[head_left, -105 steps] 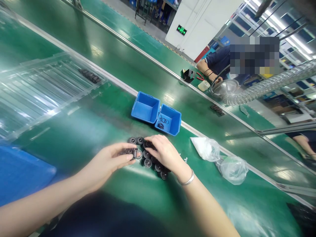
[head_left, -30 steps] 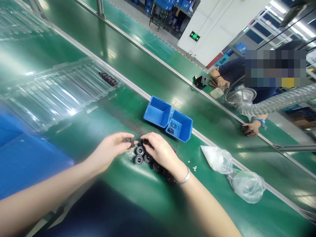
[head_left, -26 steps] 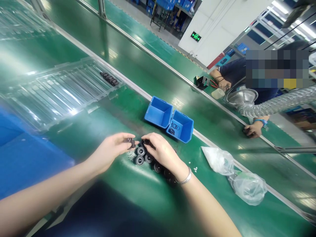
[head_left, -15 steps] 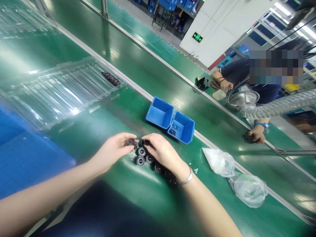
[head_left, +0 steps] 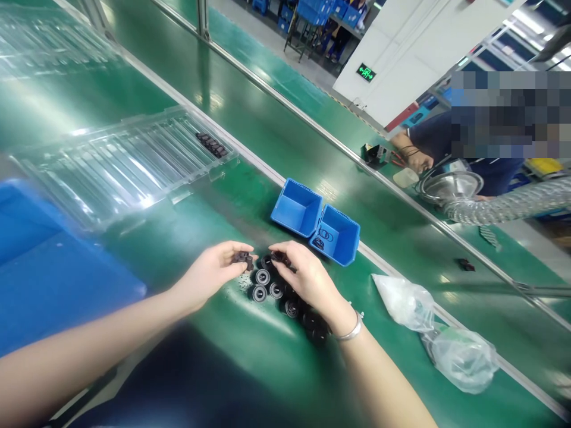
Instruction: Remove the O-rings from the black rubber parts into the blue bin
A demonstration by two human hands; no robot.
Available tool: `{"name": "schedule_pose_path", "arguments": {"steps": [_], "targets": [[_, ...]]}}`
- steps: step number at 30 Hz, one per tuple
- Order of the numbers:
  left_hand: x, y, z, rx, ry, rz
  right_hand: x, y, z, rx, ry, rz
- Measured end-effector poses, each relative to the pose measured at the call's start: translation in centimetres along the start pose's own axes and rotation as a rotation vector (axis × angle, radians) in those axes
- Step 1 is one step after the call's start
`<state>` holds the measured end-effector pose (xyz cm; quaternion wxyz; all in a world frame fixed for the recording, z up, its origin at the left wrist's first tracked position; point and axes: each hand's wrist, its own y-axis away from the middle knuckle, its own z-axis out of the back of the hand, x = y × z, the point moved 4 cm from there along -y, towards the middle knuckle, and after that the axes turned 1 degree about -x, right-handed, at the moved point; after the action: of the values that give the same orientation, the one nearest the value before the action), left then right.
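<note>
Between the thumb and fingers of my left hand is a small black part. My right hand grips another black piece at the upper edge of a cluster of round black parts on the green table. Its palm and wrist hide some of that cluster. The two hands are apart, their fingertips facing each other. Just beyond them stand two blue bins; the left one shows a bare floor, and the right one holds several black rings.
A clear ribbed tray with black parts at its far end lies at left, near a blue surface. Plastic bags lie at right. Across the rail, a person works beside a transparent hose.
The whole view has shifted, so the table's contents appear slightly further right and lower. Both hands keep their grips. The other person's hand has left the dark part at right.
</note>
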<state>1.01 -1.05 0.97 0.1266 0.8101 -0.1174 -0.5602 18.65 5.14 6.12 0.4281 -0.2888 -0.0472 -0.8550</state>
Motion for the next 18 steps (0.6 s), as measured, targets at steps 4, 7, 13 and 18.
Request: {"name": "schedule_pose_path", "arguments": {"steps": [4,7,13,18], "targets": [[0.0,-0.1,0.0,-0.005,0.011,0.012,0.0,0.1,0.0,0.019,0.003,-0.005],[0.1,0.0,0.1,-0.007,0.009,0.025,0.0,0.1,-0.6,0.039,-0.003,0.001],[0.1,0.0,0.0,-0.01,0.006,0.024,-0.1,-0.1,-1.2,0.055,0.057,0.028],[0.1,-0.1,-0.1,-0.003,0.003,0.031,-0.2,-0.1,-1.1,0.047,0.038,0.026]]}}
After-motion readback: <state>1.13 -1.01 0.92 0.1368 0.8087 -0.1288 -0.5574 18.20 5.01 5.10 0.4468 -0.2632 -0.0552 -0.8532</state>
